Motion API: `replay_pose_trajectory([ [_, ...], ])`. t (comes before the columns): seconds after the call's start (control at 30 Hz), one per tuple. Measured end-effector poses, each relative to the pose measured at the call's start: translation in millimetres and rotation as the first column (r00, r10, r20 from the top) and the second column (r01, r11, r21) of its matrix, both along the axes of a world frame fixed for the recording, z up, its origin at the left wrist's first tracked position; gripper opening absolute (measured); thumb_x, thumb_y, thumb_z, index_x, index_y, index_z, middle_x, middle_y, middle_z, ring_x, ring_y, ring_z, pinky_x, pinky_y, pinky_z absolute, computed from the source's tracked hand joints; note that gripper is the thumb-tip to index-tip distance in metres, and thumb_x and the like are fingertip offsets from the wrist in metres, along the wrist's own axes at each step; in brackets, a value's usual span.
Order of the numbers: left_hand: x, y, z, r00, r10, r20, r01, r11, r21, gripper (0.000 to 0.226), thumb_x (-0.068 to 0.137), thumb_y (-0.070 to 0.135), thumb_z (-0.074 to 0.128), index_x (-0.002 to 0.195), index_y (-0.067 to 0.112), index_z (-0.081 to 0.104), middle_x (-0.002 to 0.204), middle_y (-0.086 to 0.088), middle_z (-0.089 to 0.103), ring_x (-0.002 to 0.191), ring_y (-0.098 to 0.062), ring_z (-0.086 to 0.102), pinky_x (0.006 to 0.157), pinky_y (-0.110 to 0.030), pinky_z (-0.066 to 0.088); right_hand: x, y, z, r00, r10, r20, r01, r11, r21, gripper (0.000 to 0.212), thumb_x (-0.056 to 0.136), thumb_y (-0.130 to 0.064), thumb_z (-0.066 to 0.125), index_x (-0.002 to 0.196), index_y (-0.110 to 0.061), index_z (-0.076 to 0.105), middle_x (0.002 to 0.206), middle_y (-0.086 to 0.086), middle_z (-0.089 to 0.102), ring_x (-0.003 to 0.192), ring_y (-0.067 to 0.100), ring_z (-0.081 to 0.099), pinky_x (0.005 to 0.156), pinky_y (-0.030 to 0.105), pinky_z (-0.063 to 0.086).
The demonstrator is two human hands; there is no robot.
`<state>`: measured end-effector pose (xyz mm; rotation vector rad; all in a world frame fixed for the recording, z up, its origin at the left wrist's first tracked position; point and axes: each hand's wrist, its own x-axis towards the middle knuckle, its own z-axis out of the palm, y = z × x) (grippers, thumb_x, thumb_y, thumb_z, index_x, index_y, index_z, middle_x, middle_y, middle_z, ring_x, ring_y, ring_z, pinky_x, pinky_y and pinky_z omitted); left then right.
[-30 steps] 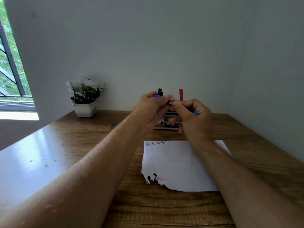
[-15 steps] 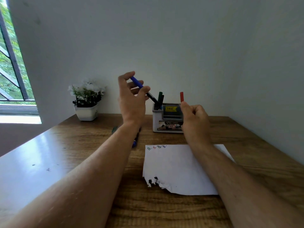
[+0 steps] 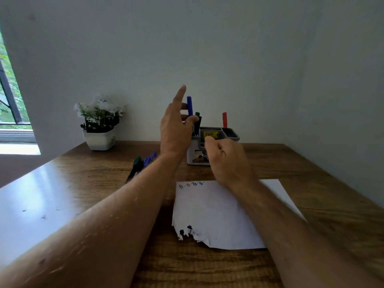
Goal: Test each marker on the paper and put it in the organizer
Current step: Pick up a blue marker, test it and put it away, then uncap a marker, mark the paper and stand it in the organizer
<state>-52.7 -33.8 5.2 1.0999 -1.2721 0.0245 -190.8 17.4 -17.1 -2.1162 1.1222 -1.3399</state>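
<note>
My left hand (image 3: 176,129) pinches a blue marker (image 3: 189,105) between thumb and fingers, with the index finger pointing up. The marker stands upright over the left compartment of the white and grey organizer (image 3: 212,128). A green marker (image 3: 197,114) and a dark one stand in that compartment, and a red marker (image 3: 224,119) stands in the right one. My right hand (image 3: 227,161) hovers in front of the organizer, fingers loosely curled, with nothing seen in it. The white paper (image 3: 216,215) lies below it, with small coloured test marks (image 3: 192,185) at its top left.
Loose markers lie on the wooden table left of the organizer: a green one (image 3: 136,163) and blue ones (image 3: 150,159). A white potted plant (image 3: 100,123) stands at the back left. The paper's near edge is torn and ink-stained (image 3: 187,232). Walls close the back and right.
The hands parted. My left hand carried the blue marker up, then turned it upright over the organizer. My right hand let go and drew back in front of the organizer.
</note>
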Motion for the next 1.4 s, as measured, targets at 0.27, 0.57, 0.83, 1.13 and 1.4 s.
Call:
replay_pose_trajectory([
  [0.27, 1, -3, -8, 0.997, 0.04, 0.067, -0.051, 0.982, 0.181, 0.053, 0.085, 0.013, 0.075, 0.127, 0.019, 0.043, 0.115, -0.005, 0.067, 0.075, 0.0, 0.063, 0.077, -0.025, 0.056, -4, 4, 11, 0.807, 0.222, -0.547, -0.086, 0.961, 0.263, 0.028, 0.079, -0.025, 0.066, 0.055, -0.017, 0.052, 0.056, 0.0, 0.048, 0.055, 0.015, 0.046, 0.055, 0.03, 0.041],
  [0.57, 1, 2, -5, 0.993, 0.079, 0.084, -0.098, 0.964, 0.247, 0.043, 0.089, 0.019, 0.071, 0.128, 0.015, 0.054, 0.116, -0.007, 0.068, 0.097, -0.014, 0.066, 0.087, -0.033, 0.057, -2, 10, 9, 0.704, 0.345, -0.62, -0.07, 0.903, 0.423, 0.027, 0.078, -0.04, 0.076, 0.072, -0.02, 0.058, 0.081, 0.0, 0.064, 0.077, 0.014, 0.062, 0.064, 0.029, 0.049],
  [0.83, 5, 17, -3, 0.985, 0.166, 0.057, -0.173, 0.969, 0.174, 0.026, 0.092, 0.011, 0.066, 0.116, 0.014, 0.057, 0.088, 0.003, 0.07, 0.08, -0.006, 0.066, 0.077, -0.024, 0.056, 9, 10, 2, 0.705, 0.298, -0.644, -0.047, 0.925, 0.377, 0.031, 0.083, -0.047, 0.069, 0.076, -0.018, 0.06, 0.077, 0.001, 0.061, 0.07, 0.013, 0.057, 0.064, 0.034, 0.05],
  [1.13, 12, 42, -2, 0.948, 0.287, 0.14, -0.319, 0.862, 0.394, 0.013, 0.083, 0.017, 0.076, 0.092, 0.017, 0.066, 0.084, 0.007, 0.062, 0.074, -0.006, 0.058, 0.057, -0.014, 0.037, 8, 6, -1, 0.814, 0.2, -0.545, -0.107, 0.975, 0.197, 0.034, 0.084, -0.042, 0.069, 0.064, -0.018, 0.055, 0.064, 0.001, 0.054, 0.056, 0.011, 0.047, 0.054, 0.028, 0.042],
  [1.4, 1, 61, 2, 0.749, 0.23, 0.621, -0.605, 0.62, 0.499, 0.026, 0.093, 0.006, 0.05, 0.07, 0.011, 0.041, 0.065, -0.002, 0.04, 0.058, -0.017, 0.043, 0.061, -0.032, 0.04, 0, 0, -3, 0.897, 0.167, -0.409, -0.167, 0.985, 0.036, 0.048, 0.09, -0.047, 0.062, 0.055, -0.014, 0.054, 0.05, 0.0, 0.048, 0.043, 0.009, 0.039, 0.048, 0.03, 0.038],
])
